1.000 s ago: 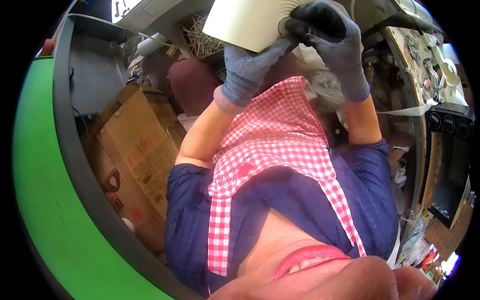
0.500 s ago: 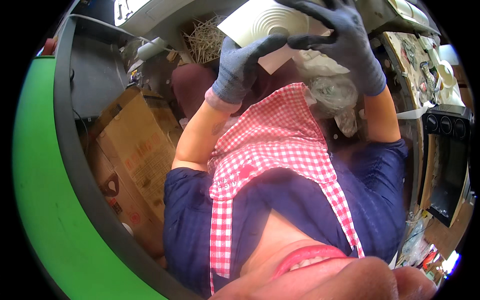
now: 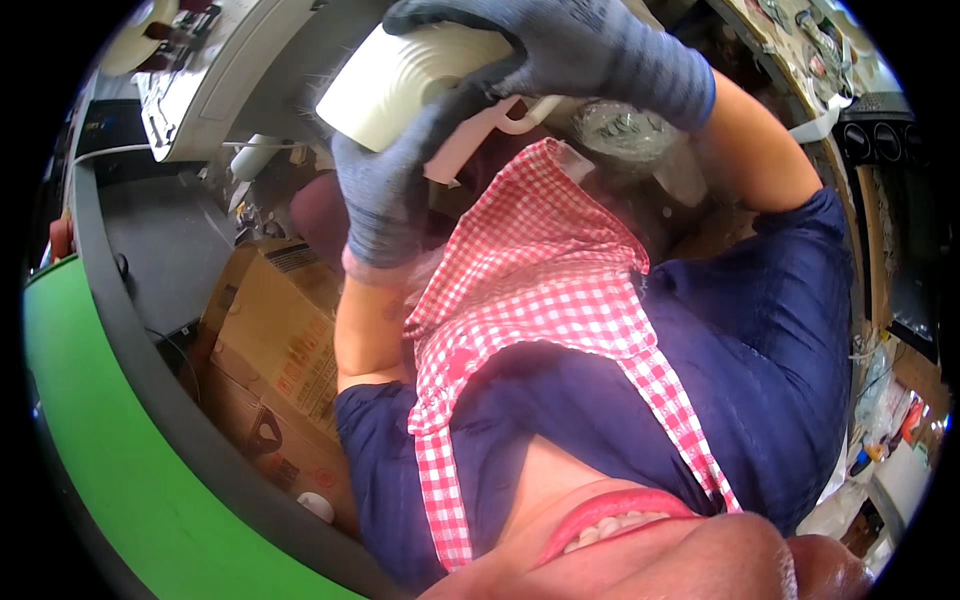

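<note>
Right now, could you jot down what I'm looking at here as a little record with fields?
Held thing: cream ribbed plastic part with a pale flat tab
Left hand: grey glove, gripping the part from below
Right hand: grey glove, fingers curled over the part's top
Clothing: red-and-white checked apron over a navy top
Nearby: cardboard boxes on the left, green surface beyond a dark rim

single head-worn fisheye view, steeply downward, very close over chest and raised hands (image 3: pixel 480 130)
</note>
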Motion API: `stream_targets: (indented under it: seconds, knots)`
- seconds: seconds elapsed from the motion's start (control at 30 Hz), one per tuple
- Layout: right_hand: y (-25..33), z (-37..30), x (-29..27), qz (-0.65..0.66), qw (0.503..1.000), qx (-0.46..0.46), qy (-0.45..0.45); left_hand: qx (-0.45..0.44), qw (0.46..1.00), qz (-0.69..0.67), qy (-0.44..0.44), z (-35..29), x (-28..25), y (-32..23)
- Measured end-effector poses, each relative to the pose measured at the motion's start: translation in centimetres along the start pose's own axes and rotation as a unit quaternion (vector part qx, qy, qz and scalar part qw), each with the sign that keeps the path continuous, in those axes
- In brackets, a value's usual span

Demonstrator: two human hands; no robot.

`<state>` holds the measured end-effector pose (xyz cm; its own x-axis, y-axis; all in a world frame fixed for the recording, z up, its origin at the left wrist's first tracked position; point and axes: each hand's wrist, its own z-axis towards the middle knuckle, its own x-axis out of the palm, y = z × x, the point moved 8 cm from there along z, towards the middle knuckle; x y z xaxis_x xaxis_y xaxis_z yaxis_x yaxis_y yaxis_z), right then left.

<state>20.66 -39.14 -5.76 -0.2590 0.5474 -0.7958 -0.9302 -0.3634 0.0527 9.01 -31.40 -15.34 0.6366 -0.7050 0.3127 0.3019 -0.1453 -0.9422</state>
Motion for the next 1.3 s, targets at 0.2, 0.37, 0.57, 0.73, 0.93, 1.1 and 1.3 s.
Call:
stream_targets:
  seconds: [0.2,0.37,0.57,0.73,0.93,1.1,1.3]
  knots:
    - [-8.6,-1.2,-4.5,0.188,0.923,-0.076,-0.329,0.026,0.985,-0.143,-0.089,0.2,-5.3,-1.4]
    - [-26.3,-18.8,4.5,-0.189,0.908,0.308,0.213,0.116,0.98,-0.11,-0.122,-1.5,-9.1,-5.3]
    - [-28.6,-21.8,6.9,-0.394,0.784,0.238,0.417,0.221,0.94,-0.214,-0.147,-3.8,-10.6,-8.6]
    - [-28.2,-23.4,5.0,-0.295,0.834,0.278,0.374,0.189,0.952,-0.187,-0.15,-1.4,-12.6,-4.5]
    - [-33.3,-28.8,1.3,-0.029,0.897,0.433,0.086,0.362,0.869,0.294,-0.163,-2.9,-11.4,-4.5]
    - [-29.7,-27.0,4.7,0.038,0.913,0.406,-0.004,0.438,0.785,0.414,-0.146,-4.0,-6.8,-6.5]
    - [-15.8,-12.6,1.4,0.46,0.785,0.387,-0.152,0.148,0.978,-0.044,-0.14,-1.8,-6.5,-3.8]
